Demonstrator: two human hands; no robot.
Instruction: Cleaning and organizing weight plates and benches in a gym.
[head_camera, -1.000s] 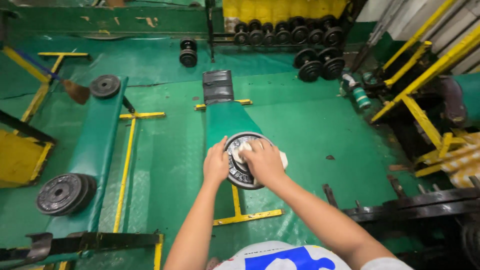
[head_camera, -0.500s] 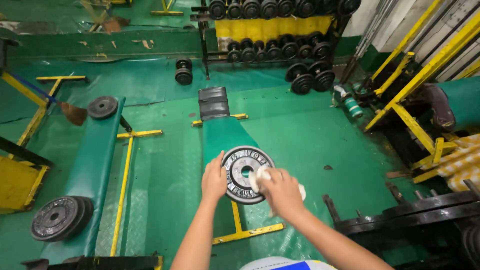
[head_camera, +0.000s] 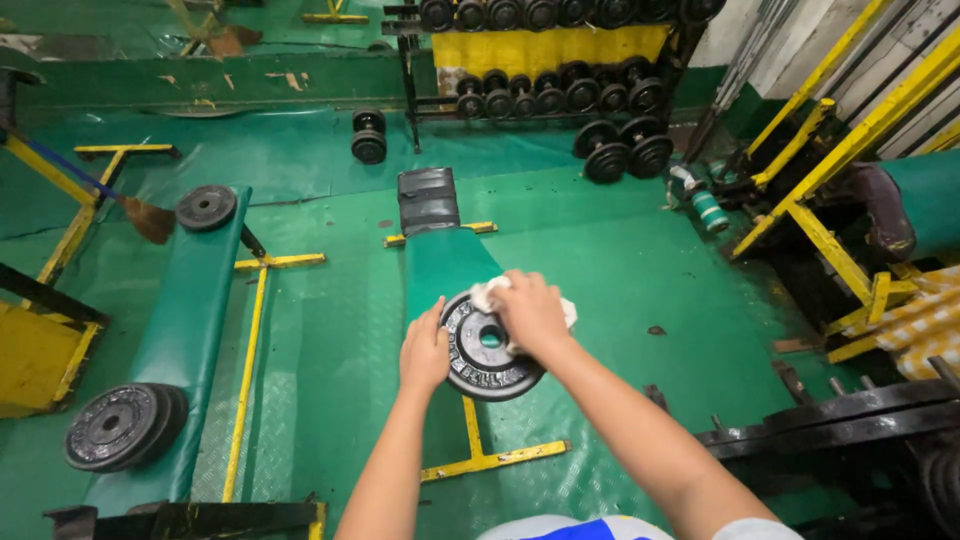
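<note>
I've got the plate lying flat on the near end of the green table, its hole facing straight up at me, so the axis through the hole runs vertical. Being round, it has no long axis across the face. My left hand is at the plate's 9 o'clock rim, fingers curled loosely against the edge, not closed around it; I judge it's there to stop the disc sliding or turning. My right hand sits over the plate's 1 o'clock, palm down, fingers bunched on a white cloth and pressing it to the metal (a bit of cloth pokes out at 12 and at 3 o'clock). Flat on the padding, the plate gets support under its whole face, which suits pressing down on it.

Around me: another plate on the left bench at 10 o'clock, a stack of plates at 8 o'clock, dumbbells racked at 12.
</note>
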